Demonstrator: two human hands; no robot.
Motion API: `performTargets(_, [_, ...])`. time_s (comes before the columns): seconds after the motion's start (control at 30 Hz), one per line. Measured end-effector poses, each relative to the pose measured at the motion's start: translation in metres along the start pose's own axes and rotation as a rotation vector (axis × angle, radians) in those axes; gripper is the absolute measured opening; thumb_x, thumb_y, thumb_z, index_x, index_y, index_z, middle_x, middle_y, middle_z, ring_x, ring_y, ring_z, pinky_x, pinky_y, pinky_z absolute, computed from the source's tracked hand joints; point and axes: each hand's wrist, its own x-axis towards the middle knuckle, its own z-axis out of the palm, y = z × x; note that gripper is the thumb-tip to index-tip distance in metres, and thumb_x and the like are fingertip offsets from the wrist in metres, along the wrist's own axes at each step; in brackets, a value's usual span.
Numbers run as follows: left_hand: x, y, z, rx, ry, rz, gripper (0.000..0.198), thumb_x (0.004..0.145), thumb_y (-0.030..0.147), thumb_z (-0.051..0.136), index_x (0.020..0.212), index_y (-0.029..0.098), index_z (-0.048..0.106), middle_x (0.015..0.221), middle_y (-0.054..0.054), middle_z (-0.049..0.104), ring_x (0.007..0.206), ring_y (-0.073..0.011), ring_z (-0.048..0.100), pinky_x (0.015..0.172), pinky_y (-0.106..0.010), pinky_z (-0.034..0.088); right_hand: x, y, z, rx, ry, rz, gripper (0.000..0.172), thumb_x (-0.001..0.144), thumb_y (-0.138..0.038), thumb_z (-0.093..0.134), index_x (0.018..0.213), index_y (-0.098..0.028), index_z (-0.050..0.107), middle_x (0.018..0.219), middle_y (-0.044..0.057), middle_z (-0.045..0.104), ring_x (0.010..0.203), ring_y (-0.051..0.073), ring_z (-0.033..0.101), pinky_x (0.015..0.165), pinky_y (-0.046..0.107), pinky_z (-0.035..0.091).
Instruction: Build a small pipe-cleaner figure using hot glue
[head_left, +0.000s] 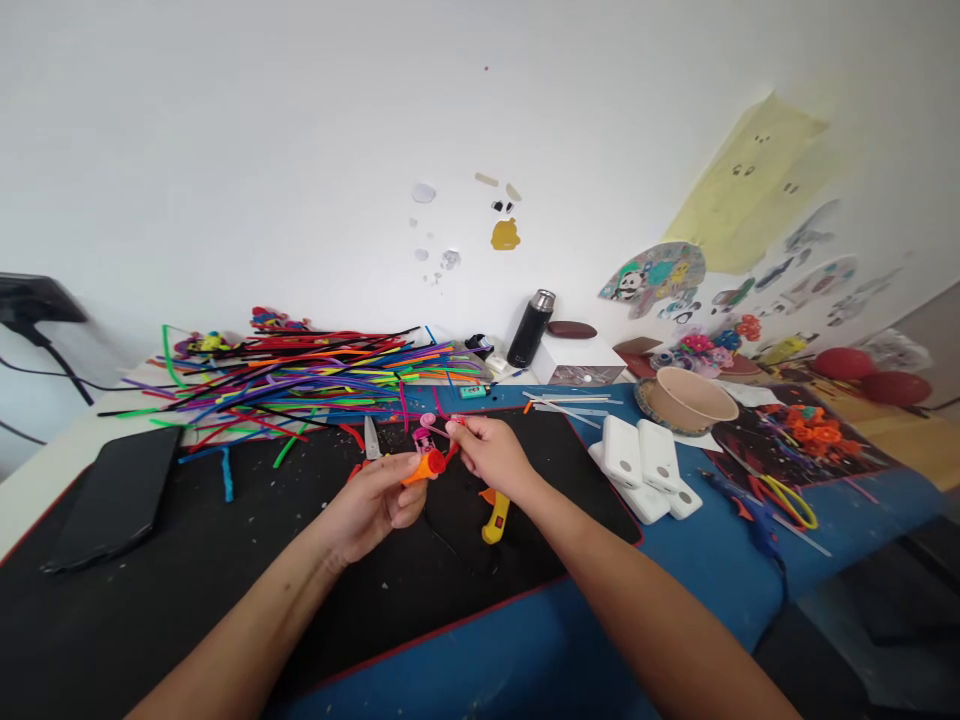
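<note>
In the head view, the left hand (381, 497) has its grip closed narrowly around a small orange tube (426, 466), held up over the black mat (375, 610) on the tabletop (465, 675), with a pink piece (424, 440) just beyond it. The right hand (491, 450) pinches close beside — its grip is narrow too, seemingly on the thin stem of a pink coil (427, 420); a red bit (453, 445) shows under those fingertips, and whether it is joined to the tube I cannot tell. From here the likeliest trouble is the coil slipping or unwinding, since only its slender stem appears to be held; too hard a squeeze by the left hand could also flatten the soft-looking tube, and anything dropped might land by the scissors (370, 438) behind the left hand or the yellow-handled tool (494, 520) below the right wrist. The tube's long axis runs nearly level, rising slightly from lower left to upper right — its round end points toward the right hand, while the other end is hidden behind the left hand's fingers
</note>
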Motion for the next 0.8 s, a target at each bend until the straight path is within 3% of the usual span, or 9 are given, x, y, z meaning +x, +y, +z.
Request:
performTargets(0.37, [-0.001,-0.001,-0.001,0.103,-0.032,0.044,0.037,0.090,0.044,0.073,0.072,0.018,0.053,0.057,0.006,0.044,0.046,-0.0073,0.038,0.048,-0.025,0.023,-0.006,0.011,-0.006,-0.012,-0.015,0.013,0.051,0.101,-0.057,0.055,0.065,-0.021,0.055,0.045,-0.005,0.051,0.041,0.011,0.046,0.049,0.024,0.034])
performTargets(0.6, [-0.004,-0.003,0.003,0.559,-0.171,0.039,0.038,0.095,0.054,0.063,0.085,0.017,0.061,0.058,0.006,0.052,0.049,-0.0102,0.044,0.052,-0.025,0.032,-0.013,-0.008,-0.007,-0.077,-0.141,0.014,0.040,0.099,-0.049,0.062,0.076,-0.018,0.074,0.048,-0.006,0.051,0.042,0.010,0.045,0.046,0.023,0.032])
performTargets(0.8, [-0.003,-0.008,0.005,0.881,-0.081,0.033,0.039,0.096,0.056,0.057,0.092,0.018,0.065,0.058,0.007,0.052,0.052,-0.0128,0.048,0.055,-0.026,0.035,-0.018,-0.017,-0.011,-0.100,-0.161,0.001,0.036,0.100,-0.044,0.062,0.082,-0.017,0.078,0.048,-0.006,0.051,0.043,0.010,0.044,0.047,0.022,0.032])
